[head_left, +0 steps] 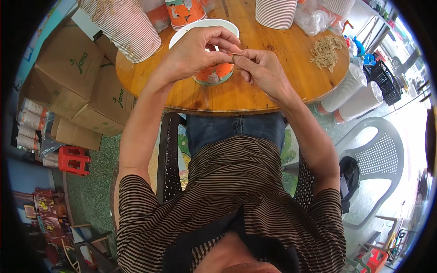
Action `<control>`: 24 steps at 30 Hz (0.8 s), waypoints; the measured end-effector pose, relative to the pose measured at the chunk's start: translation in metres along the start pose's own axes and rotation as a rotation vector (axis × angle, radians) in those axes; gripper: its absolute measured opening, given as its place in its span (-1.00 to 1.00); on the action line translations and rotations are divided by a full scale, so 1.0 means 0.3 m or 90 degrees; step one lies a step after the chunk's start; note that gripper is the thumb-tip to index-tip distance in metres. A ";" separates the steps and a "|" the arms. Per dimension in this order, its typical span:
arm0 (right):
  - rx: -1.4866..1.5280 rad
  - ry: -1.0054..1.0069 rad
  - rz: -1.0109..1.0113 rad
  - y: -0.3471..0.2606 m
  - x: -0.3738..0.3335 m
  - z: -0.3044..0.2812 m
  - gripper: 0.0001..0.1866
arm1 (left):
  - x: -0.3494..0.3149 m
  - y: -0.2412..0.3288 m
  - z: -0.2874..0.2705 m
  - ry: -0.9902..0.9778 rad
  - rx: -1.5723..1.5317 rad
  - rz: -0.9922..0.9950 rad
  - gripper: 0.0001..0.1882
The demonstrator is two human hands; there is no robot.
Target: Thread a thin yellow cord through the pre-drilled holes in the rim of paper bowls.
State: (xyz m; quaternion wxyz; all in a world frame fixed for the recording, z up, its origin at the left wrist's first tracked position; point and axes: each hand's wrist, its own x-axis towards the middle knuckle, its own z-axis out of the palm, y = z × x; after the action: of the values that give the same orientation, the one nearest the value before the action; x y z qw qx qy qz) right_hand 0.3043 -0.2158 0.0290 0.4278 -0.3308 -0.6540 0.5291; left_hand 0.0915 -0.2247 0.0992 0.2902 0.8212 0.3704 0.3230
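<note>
My left hand (193,52) and my right hand (264,70) meet over the near part of the table. Their thumbs and fingertips are pinched together on a short piece of tan string (235,58), mostly hidden by the fingers. Right behind and below them stands an orange paper bucket (213,75) with a white rim, upright on the wood. My left hand covers much of its opening, so its contents are hard to see. A loose heap of tan strings (327,53) lies to the right of my right hand.
The round wooden table (291,86) also bears a tilted stack of paper buckets (120,29) at the left, an orange bucket (185,12) behind, and another stack (276,13) at the back. Cardboard boxes (68,63) stand at the left, a grey plastic chair (375,157) at the right.
</note>
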 end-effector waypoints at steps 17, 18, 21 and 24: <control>0.025 -0.034 -0.022 0.010 -0.004 -0.013 -0.61 | -0.005 0.000 0.037 0.121 0.127 0.028 -0.77; 0.074 -0.050 -0.022 0.013 -0.005 -0.014 -0.62 | -0.003 -0.010 0.028 0.120 0.130 0.035 -0.78; 0.109 -0.021 -0.030 0.002 -0.021 -0.010 -0.66 | 0.004 -0.032 0.022 0.111 0.070 0.012 -0.80; 0.076 0.033 -0.066 0.000 -0.019 0.002 -0.72 | -0.004 -0.033 0.014 0.111 0.053 -0.010 -0.82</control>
State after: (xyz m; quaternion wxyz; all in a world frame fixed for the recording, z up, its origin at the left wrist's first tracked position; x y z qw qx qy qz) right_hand 0.3062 -0.2209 0.0277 0.4904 -0.2837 -0.6264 0.5354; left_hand 0.0900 -0.2210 0.0890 0.2252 0.7983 0.4135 0.3755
